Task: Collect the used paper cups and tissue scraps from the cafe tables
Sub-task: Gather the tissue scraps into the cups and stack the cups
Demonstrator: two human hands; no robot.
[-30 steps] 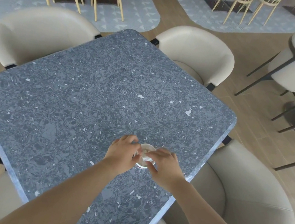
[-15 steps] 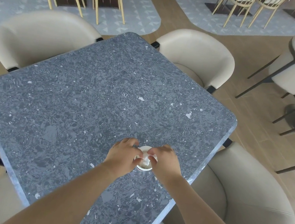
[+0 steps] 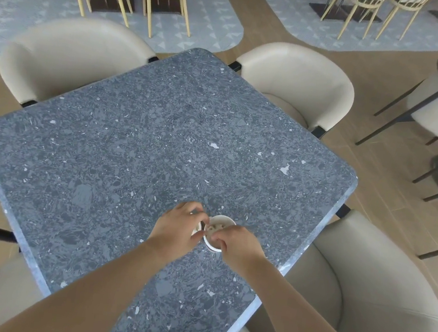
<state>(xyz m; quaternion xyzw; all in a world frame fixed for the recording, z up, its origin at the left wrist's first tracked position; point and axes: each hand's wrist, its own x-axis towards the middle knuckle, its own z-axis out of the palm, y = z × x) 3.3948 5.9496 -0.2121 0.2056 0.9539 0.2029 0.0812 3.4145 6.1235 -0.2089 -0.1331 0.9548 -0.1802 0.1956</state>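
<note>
Small white paper cup (image 3: 219, 222) stands upright, long axis vertical, w/ crumpled beige tissue inside, near the 5 o'clock edge of the dark grey speckled stone table (image 3: 146, 143). Both hands touch it. R hand (image 3: 239, 247) comes from 4 o'clock, fingers curled over the near rim, apparently pinching it. L hand (image 3: 178, 229) sits at 9 o'clock, pinching what looks like a white tissue scrap (image 3: 198, 229) just beside the wall. That scrap prob. goes in next. Cream tub chairs (image 3: 298, 73) ring the table.

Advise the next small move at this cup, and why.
Probably lift the paper cup off the table: tissue already sits inside, the left hand grips its side, and the right hand has fingertips at its rim.
</note>
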